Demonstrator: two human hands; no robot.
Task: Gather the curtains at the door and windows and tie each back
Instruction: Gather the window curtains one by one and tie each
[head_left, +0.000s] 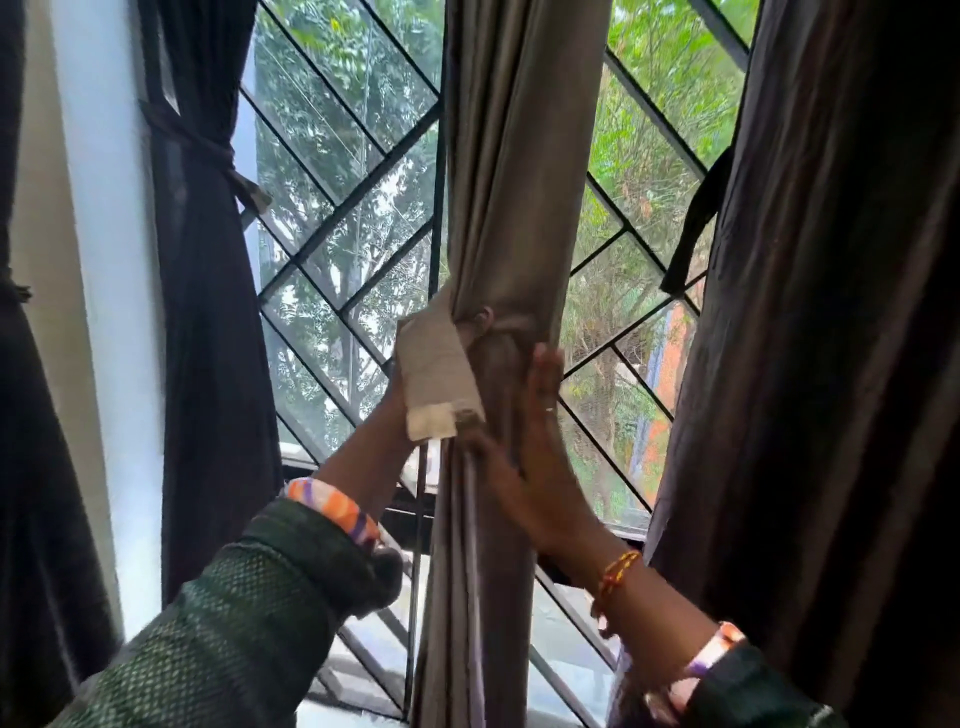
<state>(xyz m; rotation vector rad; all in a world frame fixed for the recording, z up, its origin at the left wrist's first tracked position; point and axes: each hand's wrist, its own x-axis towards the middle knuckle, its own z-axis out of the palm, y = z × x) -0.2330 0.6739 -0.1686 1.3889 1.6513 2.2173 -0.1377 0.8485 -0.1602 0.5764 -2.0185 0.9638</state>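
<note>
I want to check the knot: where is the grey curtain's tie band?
Head view, centre: the tie band wraps the grey curtain, its end hanging over the left hand.

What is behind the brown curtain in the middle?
Behind the brown curtain is the window grille, with green trees outside. The part straight behind the cloth is covered.

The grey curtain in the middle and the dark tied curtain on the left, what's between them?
Only window with its diagonal grille, seen in the head view.
</note>
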